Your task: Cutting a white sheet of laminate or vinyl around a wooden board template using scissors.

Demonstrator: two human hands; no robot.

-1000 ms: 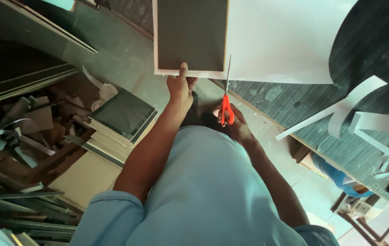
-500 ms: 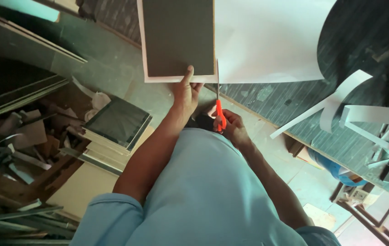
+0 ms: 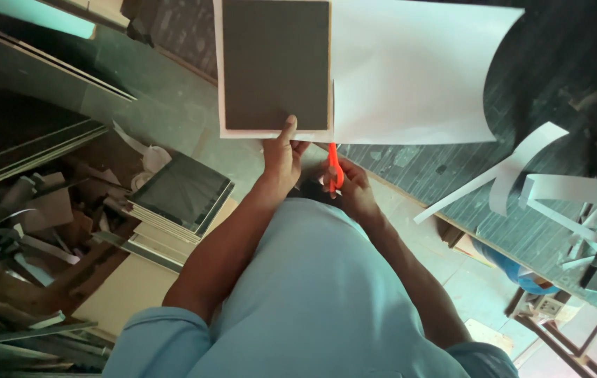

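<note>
Cluttered workshop floor (image 3: 172,126) below, stacked boards (image 3: 179,199) at 9 o'clock, white strips (image 3: 522,175) at 3 o'clock. Left hand (image 3: 283,155) pinching bottom edge of dark panel (image 3: 276,66) at 12 o'clock, thumb on its face. Right hand (image 3: 354,189) clenched around orange scissors (image 3: 333,168), blades up into white sheet (image 3: 410,77) just beside panel's right edge.

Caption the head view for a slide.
Left hand steadies a dark board on white sheet; right hand works orange-handled scissors.
</note>
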